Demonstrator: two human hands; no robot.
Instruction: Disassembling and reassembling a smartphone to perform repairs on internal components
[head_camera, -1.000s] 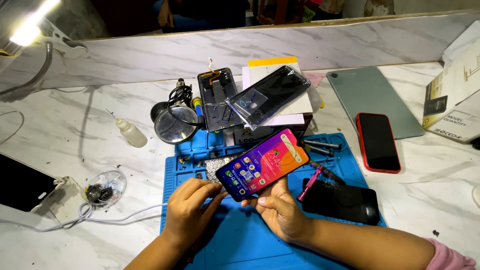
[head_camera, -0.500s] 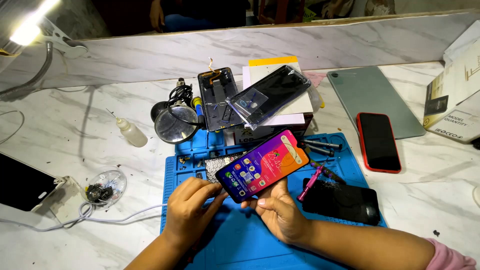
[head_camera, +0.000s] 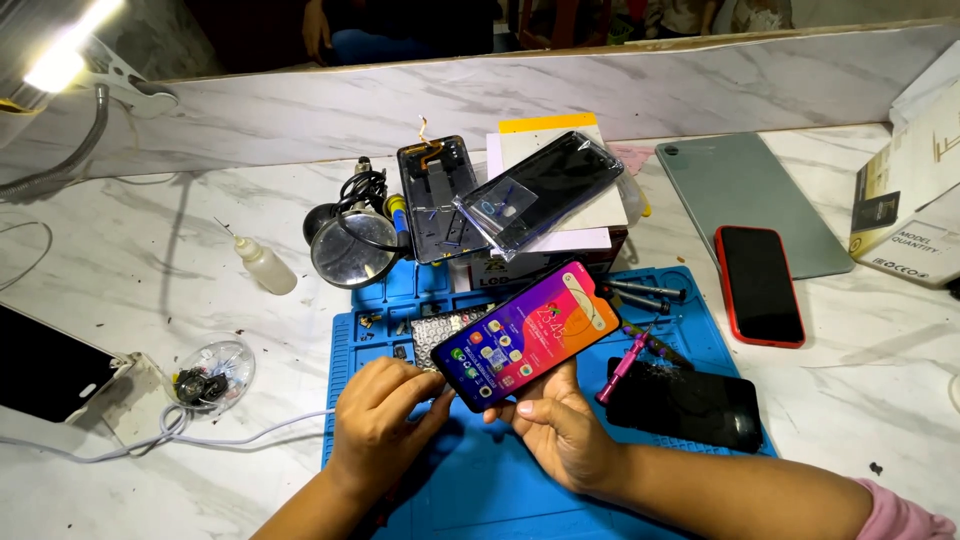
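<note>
White marble table (head_camera: 180, 300) under a lamp (head_camera: 60, 65) at upper left; blue work mat (head_camera: 470, 490) at lower centre. Left hand (head_camera: 380, 420), fingers curled, pinches the lower-left corner of a lit smartphone (head_camera: 527, 332); right hand (head_camera: 560, 430) cradles it from beneath, tilted above the mat. Red-cased phone (head_camera: 760, 285) lies right.

Lit phone (head_camera: 527, 334) tilted slightly flatter vs 1 s ago.
</note>
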